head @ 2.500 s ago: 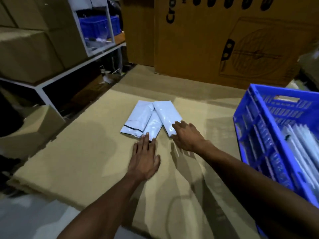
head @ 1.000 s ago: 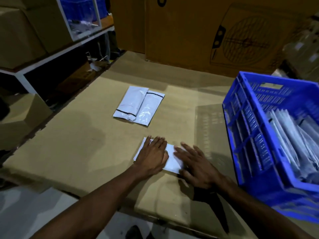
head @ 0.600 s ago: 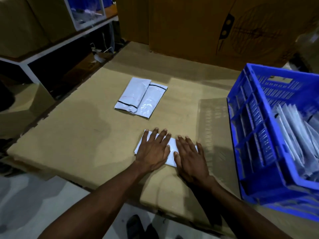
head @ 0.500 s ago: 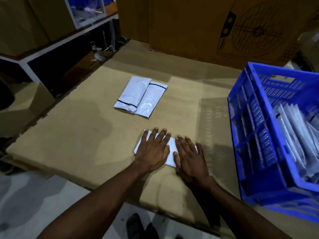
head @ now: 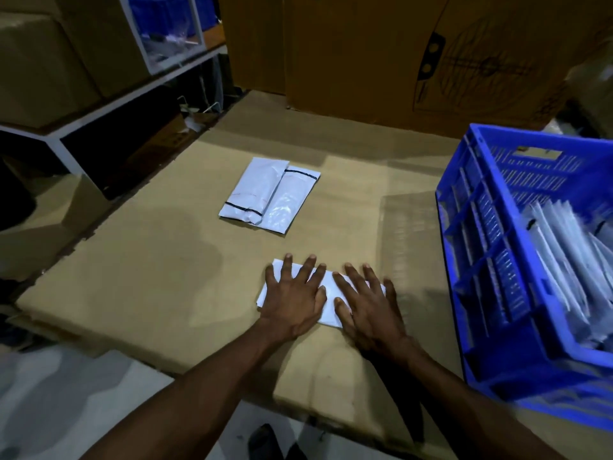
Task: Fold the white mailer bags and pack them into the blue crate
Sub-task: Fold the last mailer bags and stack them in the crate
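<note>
A white mailer bag [head: 328, 302] lies flat on the cardboard sheet [head: 159, 267] near its front edge. My left hand [head: 293, 298] presses on its left half with straight, spread fingers. My right hand [head: 368, 305] lies flat on its right half, slightly blurred. Farther back on the cardboard rests a small pile of white mailer bags [head: 270, 194] with black strips. The blue crate [head: 491, 260] stands at the right, with several folded white bags [head: 570, 260] stacked on edge inside it.
A tall cardboard box [head: 398, 54] stands behind the work surface. A white shelf [head: 109, 104] with brown boxes and a blue bin is at the left. The cardboard's front edge drops to a grey floor.
One bag was pulled from the far pile toward the front edge. My right hand slid onto it beside the left, and both have stayed flat on it since.
</note>
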### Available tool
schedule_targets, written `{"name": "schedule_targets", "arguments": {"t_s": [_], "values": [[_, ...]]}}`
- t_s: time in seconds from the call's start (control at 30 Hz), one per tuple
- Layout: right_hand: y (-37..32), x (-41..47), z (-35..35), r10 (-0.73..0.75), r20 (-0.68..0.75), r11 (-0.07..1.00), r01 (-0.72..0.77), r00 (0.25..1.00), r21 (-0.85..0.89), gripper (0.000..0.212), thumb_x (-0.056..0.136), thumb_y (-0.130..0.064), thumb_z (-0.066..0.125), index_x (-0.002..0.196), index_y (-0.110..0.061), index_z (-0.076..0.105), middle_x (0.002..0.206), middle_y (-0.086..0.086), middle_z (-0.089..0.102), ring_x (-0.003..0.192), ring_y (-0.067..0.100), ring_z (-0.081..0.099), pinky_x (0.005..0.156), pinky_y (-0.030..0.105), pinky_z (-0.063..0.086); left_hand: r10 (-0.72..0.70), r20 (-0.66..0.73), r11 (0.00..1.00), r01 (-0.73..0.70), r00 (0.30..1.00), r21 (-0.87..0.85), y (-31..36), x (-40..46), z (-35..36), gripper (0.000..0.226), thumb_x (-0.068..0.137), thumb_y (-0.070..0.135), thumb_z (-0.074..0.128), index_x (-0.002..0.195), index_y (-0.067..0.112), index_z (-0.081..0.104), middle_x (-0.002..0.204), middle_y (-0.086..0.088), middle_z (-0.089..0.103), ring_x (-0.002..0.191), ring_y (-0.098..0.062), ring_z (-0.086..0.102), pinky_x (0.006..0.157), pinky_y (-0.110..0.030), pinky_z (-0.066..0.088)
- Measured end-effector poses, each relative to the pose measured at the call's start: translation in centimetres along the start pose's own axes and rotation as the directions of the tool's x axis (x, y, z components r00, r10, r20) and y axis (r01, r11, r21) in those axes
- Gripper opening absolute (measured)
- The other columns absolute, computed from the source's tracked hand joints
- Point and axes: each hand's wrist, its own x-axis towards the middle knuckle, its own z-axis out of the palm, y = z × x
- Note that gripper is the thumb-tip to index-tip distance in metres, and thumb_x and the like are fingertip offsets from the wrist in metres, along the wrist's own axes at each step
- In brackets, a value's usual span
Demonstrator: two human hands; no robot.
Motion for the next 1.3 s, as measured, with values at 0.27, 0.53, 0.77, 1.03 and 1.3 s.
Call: {"name": "schedule_targets", "arguments": {"t_s": [0.27,0.53,0.77,1.03,1.3], "values": [[2.0,-0.9,-0.1,0.041,0.004,0.996,-0.041,0.999,0.080,0.058,0.097,-0.044,0.017,0.154,-0.039,0.027,0.163,-0.012,0.021,0.152,0.017,0.012,0.121,0.042,0.013,-0.035,-0.014,0.999,0.035,0.999,0.031,0.6,-0.3,-0.2,0.058,0.094,0.041,0.030,0.139,0.019,0.059,0.146,-0.004,0.056,0.134,-0.046,0.047,0.109,-0.076,-0.002],[2.0,-0.8,-0.3,0.023,0.059,0.999,-0.026,0.998,0.039,0.061,0.094,-0.042,0.018,0.155,-0.037,0.024,0.164,-0.010,0.017,0.151,0.019,0.013,0.120,0.046,0.014,0.182,0.036,0.978,-0.177,0.983,-0.112,2.2,0.2,-0.3,0.055,0.097,0.037,0.032,0.138,0.016,0.061,0.144,0.000,0.059,0.134,-0.017,0.053,0.111,-0.045,0.040],[1.8,-1.0,-0.7,0.036,0.054,0.999,-0.036,0.998,0.013,0.060,0.093,-0.040,0.025,0.152,-0.034,0.033,0.162,-0.007,0.024,0.149,0.022,0.024,0.117,0.047,0.020,0.182,0.040,0.974,-0.175,0.982,-0.142,1.6,0.0,-0.2,0.056,0.100,0.041,0.031,0.147,0.020,0.051,0.155,0.003,0.047,0.142,-0.017,0.044,0.116,-0.045,0.031],[1.7,-1.2,-1.3,0.011,0.138,1.000,-0.010,0.990,-0.007,0.066,0.092,-0.045,0.012,0.157,-0.037,0.015,0.166,-0.008,0.007,0.153,0.022,0.006,0.119,0.051,0.012,-0.004,0.021,0.984,0.008,1.000,-0.179,-2.5,-1.8,-0.6,0.057,0.100,0.042,0.023,0.150,0.027,0.046,0.159,0.007,0.040,0.147,-0.025,0.035,0.117,-0.048,0.031],[-5.0,2.2,-3.0,-0.157,0.091,0.983,0.147,0.983,0.106,0.072,0.100,-0.049,0.009,0.143,-0.008,0.050,0.150,0.011,0.047,0.140,0.031,0.042,0.113,0.060,0.026,-0.005,0.093,0.987,0.020,0.996,-0.158,-2.7,-1.9,-0.7,0.060,0.099,0.043,0.022,0.151,0.024,0.045,0.160,0.002,0.038,0.147,-0.041,0.031,0.114,-0.054,0.034]]}}
